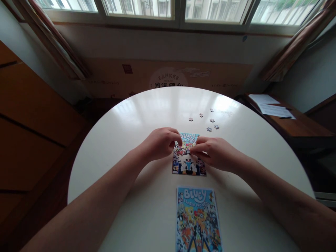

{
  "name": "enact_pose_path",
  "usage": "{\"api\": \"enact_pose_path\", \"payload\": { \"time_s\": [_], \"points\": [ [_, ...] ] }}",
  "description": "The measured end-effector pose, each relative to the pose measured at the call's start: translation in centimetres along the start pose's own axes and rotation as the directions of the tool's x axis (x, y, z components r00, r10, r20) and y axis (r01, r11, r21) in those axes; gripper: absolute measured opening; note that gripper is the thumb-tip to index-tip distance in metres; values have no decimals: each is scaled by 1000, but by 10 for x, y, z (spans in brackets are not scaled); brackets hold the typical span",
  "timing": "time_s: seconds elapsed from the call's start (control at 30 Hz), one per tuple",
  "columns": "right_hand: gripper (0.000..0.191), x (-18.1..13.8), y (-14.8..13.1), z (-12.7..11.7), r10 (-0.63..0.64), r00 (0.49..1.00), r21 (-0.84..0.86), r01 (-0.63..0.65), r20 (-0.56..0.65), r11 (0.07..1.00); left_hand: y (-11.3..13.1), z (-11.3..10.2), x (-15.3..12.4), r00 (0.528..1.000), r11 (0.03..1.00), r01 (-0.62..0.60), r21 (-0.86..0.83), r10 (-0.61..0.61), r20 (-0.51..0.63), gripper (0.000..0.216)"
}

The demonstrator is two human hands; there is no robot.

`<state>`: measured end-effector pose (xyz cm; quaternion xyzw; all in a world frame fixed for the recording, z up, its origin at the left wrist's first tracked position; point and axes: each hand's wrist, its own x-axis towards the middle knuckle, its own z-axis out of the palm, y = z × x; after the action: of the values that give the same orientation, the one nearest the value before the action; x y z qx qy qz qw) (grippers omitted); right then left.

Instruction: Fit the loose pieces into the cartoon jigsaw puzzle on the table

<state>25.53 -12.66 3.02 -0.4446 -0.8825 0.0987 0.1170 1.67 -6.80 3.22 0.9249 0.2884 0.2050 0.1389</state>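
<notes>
A partly assembled jigsaw puzzle with a "Bluey" title lies flat on the white round table. Gaps show across its middle, where the white tabletop comes through. My left hand is at the puzzle's left edge with its fingers curled down; whatever is under the fingertips is hidden. From the right, my right hand reaches over the puzzle, thumb and forefinger pinched together on a small puzzle piece at its middle. Nearer to me lies a reference picture with the same title and crowd of cartoon characters.
Several loose puzzle pieces are scattered beyond the puzzle, toward the far right of the table. At right, a brown wooden desk carries white papers and a dark pen. Windows and a printed cardboard panel stand behind.
</notes>
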Motion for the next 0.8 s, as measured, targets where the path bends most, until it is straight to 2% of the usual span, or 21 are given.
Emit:
{"api": "enact_pose_path", "payload": {
  "time_s": [0.13,0.3,0.47,0.63,0.8],
  "points": [
    [22,3,5,7,-4,1000,52,5,-10,999,-3,0,1,999,999,42,-6,-42,-11,36],
    [23,5,12,14,-36,999,114,40,-38,993,-10,5,-1,987,993,112,-45,-117,-109,31],
    [23,3,15,12,-63,983,226,102,-172,969,-14,8,0,970,987,143,-68,-153,-190,30],
    [25,0,21,6,-60,965,162,104,-254,981,-16,13,3,958,981,165,-107,-185,-221,29],
    [24,-1,27,5,-33,965,129,69,-261,989,-22,19,6,914,969,205,-136,-240,-329,27]
  ]
}}
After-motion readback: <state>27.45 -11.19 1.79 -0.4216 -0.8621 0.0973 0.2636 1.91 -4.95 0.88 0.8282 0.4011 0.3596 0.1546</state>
